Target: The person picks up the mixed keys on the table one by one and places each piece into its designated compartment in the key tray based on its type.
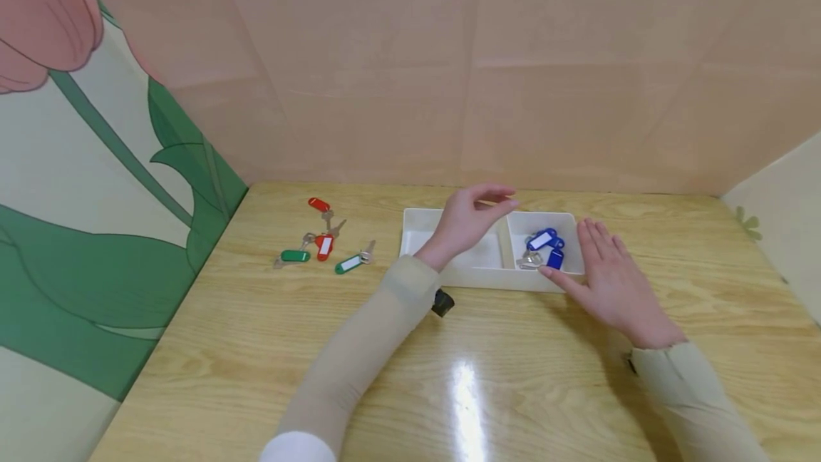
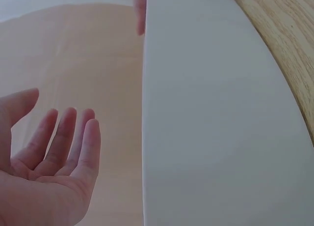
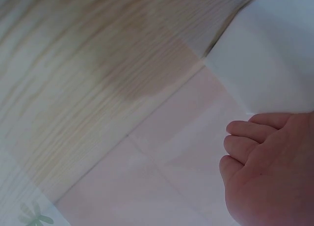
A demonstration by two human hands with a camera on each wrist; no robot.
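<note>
A white tray with two compartments stands near the back of the table. My left hand hovers over its left compartment, fingers loosely bent and apart from the thumb; the left wrist view shows nothing in that hand. Along the tray's right end lies my right hand, fingers straight, with the thumb reaching over the front right rim. Blue key tags and metal keys lie in the right compartment. In the right wrist view, the right hand is beside the white tray wall.
Left of the tray, keys with red tags and green tags lie on the wooden table. A pinkish-beige wall covering rises behind the table, and a panel with painted leaves borders its left side.
</note>
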